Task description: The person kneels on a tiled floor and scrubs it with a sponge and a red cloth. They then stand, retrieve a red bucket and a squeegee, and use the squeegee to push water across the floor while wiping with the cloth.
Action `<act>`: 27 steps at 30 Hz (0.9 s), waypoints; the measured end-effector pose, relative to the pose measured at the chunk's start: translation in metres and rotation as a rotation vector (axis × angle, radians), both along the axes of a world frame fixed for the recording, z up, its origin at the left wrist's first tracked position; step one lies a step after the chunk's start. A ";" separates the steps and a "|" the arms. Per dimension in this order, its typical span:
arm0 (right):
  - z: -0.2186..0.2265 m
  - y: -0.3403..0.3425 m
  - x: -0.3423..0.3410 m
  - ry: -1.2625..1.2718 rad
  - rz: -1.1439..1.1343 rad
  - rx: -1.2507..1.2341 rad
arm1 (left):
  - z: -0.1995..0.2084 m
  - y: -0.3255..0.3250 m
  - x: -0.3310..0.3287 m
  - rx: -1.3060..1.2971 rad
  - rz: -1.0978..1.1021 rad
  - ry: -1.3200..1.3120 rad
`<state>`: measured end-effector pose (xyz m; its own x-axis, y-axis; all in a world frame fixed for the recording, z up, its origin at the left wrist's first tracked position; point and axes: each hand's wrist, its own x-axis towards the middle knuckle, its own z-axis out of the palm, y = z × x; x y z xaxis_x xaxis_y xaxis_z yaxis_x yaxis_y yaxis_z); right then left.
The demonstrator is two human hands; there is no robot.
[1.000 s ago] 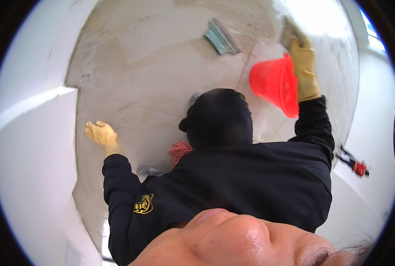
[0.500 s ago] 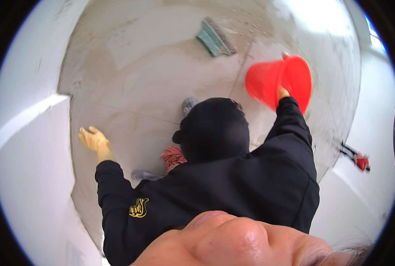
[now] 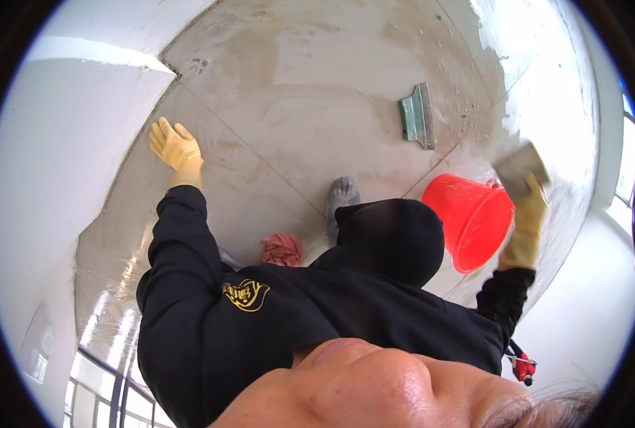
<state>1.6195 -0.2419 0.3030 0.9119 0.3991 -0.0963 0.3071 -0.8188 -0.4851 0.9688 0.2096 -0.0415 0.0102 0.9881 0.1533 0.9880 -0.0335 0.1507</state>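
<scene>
A white-walled room surrounds a greyish-beige tiled floor point(image 3: 317, 114), smeared with dull streaks and shining wet toward the far right, where bright light washes over it. A flat, rectangular, grey-brown pad point(image 3: 520, 170), slightly blurred, is at the right side of the view, just beyond the bucket's rim. The right hand point(image 3: 528, 227), in a long yellow rubber glove, grips it by its near edge, the fingers closed on it; whether it touches the floor cannot be told.

Just beside that hand, on its left, is a bright red plastic bucket point(image 3: 451, 203), its round mouth turned toward the lower right and a handle fitting showing at its rim. Farther out, a green scraper with a wide, straight, greyish edge point(image 3: 417, 116) lies on the floor beyond the bucket.

The person's bent, black-clad knee point(image 3: 396, 239) is left of the bucket, with a foot in a translucent grey shoe cover point(image 3: 342, 200) beside it. Nearer the body, a crumpled pinkish-red cloth point(image 3: 283, 250) lies on the floor.

The left hand point(image 3: 175, 147), in a matching yellow glove, is empty, its fingers extended, near the base of the white left wall point(image 3: 89, 135). A distant person in red point(image 3: 524, 371) appears at lower right.
</scene>
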 end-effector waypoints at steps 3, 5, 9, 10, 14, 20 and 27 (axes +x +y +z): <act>-0.073 0.170 -0.076 0.181 0.319 -0.135 | -0.002 -0.004 0.000 0.053 -0.029 -0.018; -0.141 0.269 -0.140 0.293 0.634 -0.155 | -0.001 -0.007 -0.002 0.063 -0.050 -0.033; -0.232 0.372 -0.230 0.048 1.221 -0.124 | 0.003 -0.008 -0.006 0.122 -0.107 -0.097; -0.245 0.378 -0.246 -0.125 1.366 -0.253 | 0.004 -0.008 -0.007 0.109 -0.105 -0.112; -0.275 0.394 -0.280 -0.457 1.628 -0.133 | 0.005 -0.009 -0.006 0.073 -0.090 -0.078; -0.267 0.494 -0.188 -0.353 0.762 -0.069 | 0.006 -0.008 -0.004 0.078 -0.117 -0.072; -0.312 0.407 -0.262 -0.427 1.367 0.121 | 0.008 -0.007 -0.003 0.061 -0.101 -0.045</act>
<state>1.3570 0.1651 -0.0090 -0.2365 0.9550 0.1788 0.9414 0.2708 -0.2012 0.9657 0.2027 -0.0338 0.1007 0.9713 0.2157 0.9714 -0.1428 0.1896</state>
